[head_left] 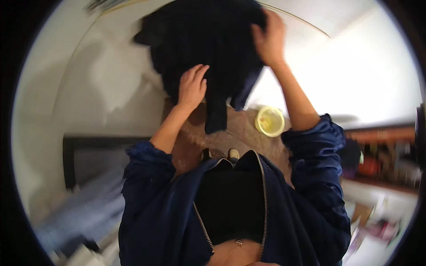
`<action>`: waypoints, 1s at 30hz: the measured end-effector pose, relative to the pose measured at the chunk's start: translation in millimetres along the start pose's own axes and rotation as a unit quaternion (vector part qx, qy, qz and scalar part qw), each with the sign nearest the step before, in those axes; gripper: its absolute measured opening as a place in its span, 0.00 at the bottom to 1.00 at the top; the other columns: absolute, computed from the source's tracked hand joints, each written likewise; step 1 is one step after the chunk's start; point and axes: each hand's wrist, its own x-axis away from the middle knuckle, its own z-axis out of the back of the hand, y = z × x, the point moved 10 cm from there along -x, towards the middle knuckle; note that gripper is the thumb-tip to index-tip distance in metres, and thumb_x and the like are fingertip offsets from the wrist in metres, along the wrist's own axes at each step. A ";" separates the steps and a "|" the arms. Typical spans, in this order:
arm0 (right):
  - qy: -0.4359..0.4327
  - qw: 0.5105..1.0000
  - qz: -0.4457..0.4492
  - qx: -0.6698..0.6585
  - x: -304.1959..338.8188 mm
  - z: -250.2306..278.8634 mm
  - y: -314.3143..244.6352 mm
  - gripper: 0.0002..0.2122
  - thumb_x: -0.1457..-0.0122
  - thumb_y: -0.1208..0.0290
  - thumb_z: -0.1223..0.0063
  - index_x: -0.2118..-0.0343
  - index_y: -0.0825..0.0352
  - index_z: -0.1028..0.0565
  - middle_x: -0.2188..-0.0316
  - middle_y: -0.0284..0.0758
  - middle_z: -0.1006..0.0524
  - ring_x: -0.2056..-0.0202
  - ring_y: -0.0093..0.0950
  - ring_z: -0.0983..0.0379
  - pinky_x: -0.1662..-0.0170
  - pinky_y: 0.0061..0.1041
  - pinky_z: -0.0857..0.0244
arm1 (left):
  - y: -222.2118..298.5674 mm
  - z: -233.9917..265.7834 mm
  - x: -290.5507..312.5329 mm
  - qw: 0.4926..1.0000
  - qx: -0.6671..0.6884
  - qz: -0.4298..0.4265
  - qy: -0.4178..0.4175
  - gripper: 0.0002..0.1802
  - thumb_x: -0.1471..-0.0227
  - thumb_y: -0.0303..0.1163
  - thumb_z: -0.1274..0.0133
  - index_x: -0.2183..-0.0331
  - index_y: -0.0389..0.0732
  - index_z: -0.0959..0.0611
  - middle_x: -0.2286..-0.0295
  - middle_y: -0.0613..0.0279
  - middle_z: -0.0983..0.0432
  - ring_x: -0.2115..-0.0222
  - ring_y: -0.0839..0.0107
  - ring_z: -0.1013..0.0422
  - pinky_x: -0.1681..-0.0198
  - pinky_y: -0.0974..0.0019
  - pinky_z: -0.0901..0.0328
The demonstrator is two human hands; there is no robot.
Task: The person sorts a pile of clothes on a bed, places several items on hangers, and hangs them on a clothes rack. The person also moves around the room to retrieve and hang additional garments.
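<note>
A large black garment (204, 48) hangs in front of me at the top of the view. One narrow length of it, perhaps a sleeve, dangles toward the floor, and a dark blue piece of cloth (244, 91) shows at its lower right. My left hand (192, 87) rests against the lower left of the garment, fingers stretched out and slightly apart. Up at the garment's right edge is my right hand (270, 40), slightly blurred, with cloth between its thumb and fingers. Some of its fingertips are hard to make out.
A pale yellow bucket (270, 121) stands on the brown floor (239, 131) by the right wall. White walls rise on both sides. A dark-framed panel (102, 155) and blurred light blue cloth (84, 213) are at left. Shelves with mixed items (381, 159) are at right.
</note>
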 end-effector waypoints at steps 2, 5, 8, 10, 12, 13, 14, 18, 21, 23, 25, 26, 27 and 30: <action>0.035 0.999 0.005 -0.029 20.1 25.0 -15.6 0.20 0.61 0.82 0.51 0.60 0.69 0.34 0.61 0.44 0.32 0.55 0.44 0.39 0.50 0.38 0.47 | -1.2 -43.2 -25.0 0.998 0.007 -0.022 -0.057 0.26 0.61 0.26 0.49 0.55 0.41 0.30 0.57 0.52 0.36 0.56 0.56 0.38 0.52 0.58 0.43; -0.117 0.981 -0.107 -0.111 101.7 44.2 -18.3 0.16 0.57 0.81 0.54 0.62 0.69 0.35 0.65 0.45 0.33 0.60 0.45 0.37 0.58 0.37 0.40 | -30.4 -88.5 -32.7 0.997 -0.011 0.010 -0.081 0.28 0.61 0.23 0.49 0.54 0.38 0.33 0.55 0.48 0.38 0.53 0.53 0.42 0.50 0.58 0.45; -0.334 0.889 -0.309 -0.051 278.5 84.2 28.9 0.16 0.54 0.78 0.56 0.59 0.67 0.35 0.64 0.43 0.34 0.62 0.43 0.34 0.63 0.37 0.37 | -36.0 -132.9 -25.2 0.991 0.038 0.035 -0.120 0.26 0.57 0.24 0.52 0.52 0.39 0.34 0.54 0.47 0.40 0.53 0.52 0.42 0.50 0.58 0.45; -0.410 0.769 -0.487 0.062 456.3 160.6 54.4 0.13 0.53 0.75 0.58 0.61 0.65 0.33 0.61 0.43 0.33 0.60 0.42 0.34 0.60 0.37 0.37 | -51.2 -184.2 10.5 0.979 0.106 0.029 -0.173 0.25 0.57 0.24 0.53 0.53 0.37 0.34 0.57 0.46 0.38 0.55 0.52 0.40 0.53 0.59 0.43; -0.445 0.576 -0.667 0.161 602.1 266.3 7.6 0.11 0.56 0.71 0.53 0.67 0.66 0.29 0.60 0.45 0.32 0.57 0.42 0.34 0.59 0.36 0.36 | -75.4 -229.9 100.9 0.942 0.050 0.052 -0.326 0.17 0.60 0.23 0.54 0.62 0.35 0.28 0.67 0.47 0.30 0.62 0.51 0.35 0.57 0.59 0.40; -0.398 0.535 -0.723 0.180 666.1 322.6 -13.9 0.11 0.57 0.69 0.51 0.68 0.65 0.28 0.63 0.46 0.30 0.58 0.43 0.33 0.60 0.36 0.37 | -88.1 -264.3 149.2 0.910 0.055 0.058 -0.406 0.12 0.62 0.25 0.54 0.69 0.36 0.25 0.72 0.49 0.28 0.67 0.51 0.32 0.62 0.59 0.37; -0.213 0.534 -0.799 0.177 694.4 381.6 -44.4 0.07 0.60 0.70 0.49 0.77 0.65 0.29 0.74 0.42 0.28 0.65 0.42 0.33 0.64 0.37 0.38 | -68.6 -279.8 184.2 0.897 0.112 0.026 -0.426 0.11 0.63 0.26 0.53 0.71 0.38 0.23 0.73 0.51 0.27 0.70 0.52 0.31 0.65 0.58 0.35; 0.011 0.240 -0.947 0.215 860.9 538.1 -197.1 0.05 0.58 0.73 0.52 0.77 0.68 0.29 0.78 0.42 0.28 0.73 0.38 0.32 0.73 0.32 0.38 | 10.4 -353.5 327.2 0.683 0.224 0.176 -0.673 0.16 0.60 0.30 0.46 0.66 0.33 0.24 0.72 0.53 0.26 0.71 0.67 0.29 0.66 0.68 0.35; 0.120 0.132 -0.973 0.145 926.5 548.1 -256.9 0.04 0.56 0.76 0.54 0.78 0.71 0.29 0.80 0.41 0.28 0.80 0.34 0.31 0.80 0.29 0.38 | 115.9 -418.0 345.6 0.620 0.264 0.056 -0.736 0.17 0.60 0.28 0.48 0.64 0.32 0.25 0.74 0.55 0.25 0.72 0.67 0.28 0.66 0.68 0.35; 0.167 0.162 -0.968 0.096 953.3 541.7 -232.2 0.04 0.54 0.78 0.55 0.78 0.72 0.29 0.82 0.41 0.28 0.84 0.32 0.31 0.84 0.26 0.38 | 171.4 -475.1 342.4 0.604 0.255 0.144 -0.741 0.16 0.59 0.28 0.49 0.64 0.32 0.25 0.76 0.56 0.25 0.74 0.69 0.29 0.68 0.69 0.35; 0.189 0.270 -0.940 0.085 920.1 554.6 -162.6 0.04 0.54 0.78 0.55 0.77 0.72 0.28 0.82 0.40 0.28 0.84 0.29 0.30 0.85 0.26 0.37 | 245.4 -503.7 319.4 0.628 0.248 0.112 -0.729 0.15 0.59 0.27 0.50 0.65 0.32 0.25 0.78 0.58 0.25 0.76 0.71 0.29 0.70 0.70 0.35; 0.198 0.335 -0.919 0.065 910.1 565.4 -134.4 0.05 0.55 0.76 0.52 0.74 0.71 0.27 0.81 0.39 0.27 0.83 0.27 0.30 0.82 0.25 0.35 | 304.3 -502.2 303.5 0.645 0.251 0.037 -0.721 0.14 0.58 0.27 0.51 0.66 0.32 0.24 0.79 0.58 0.26 0.77 0.72 0.30 0.71 0.71 0.36; 0.191 0.375 -0.904 0.072 886.0 573.6 -103.2 0.07 0.54 0.74 0.49 0.72 0.71 0.27 0.79 0.38 0.27 0.81 0.25 0.30 0.76 0.22 0.34 | 331.2 -520.1 289.5 0.660 0.241 0.020 -0.711 0.14 0.58 0.28 0.51 0.66 0.33 0.24 0.79 0.59 0.26 0.78 0.73 0.30 0.73 0.72 0.36; 0.160 0.443 -0.881 0.053 847.8 610.2 -36.1 0.08 0.52 0.75 0.51 0.69 0.71 0.28 0.77 0.35 0.27 0.78 0.22 0.31 0.72 0.21 0.36 | 430.9 -563.7 262.7 0.665 0.225 -0.030 -0.711 0.14 0.58 0.29 0.51 0.65 0.34 0.25 0.79 0.62 0.27 0.79 0.75 0.32 0.76 0.73 0.38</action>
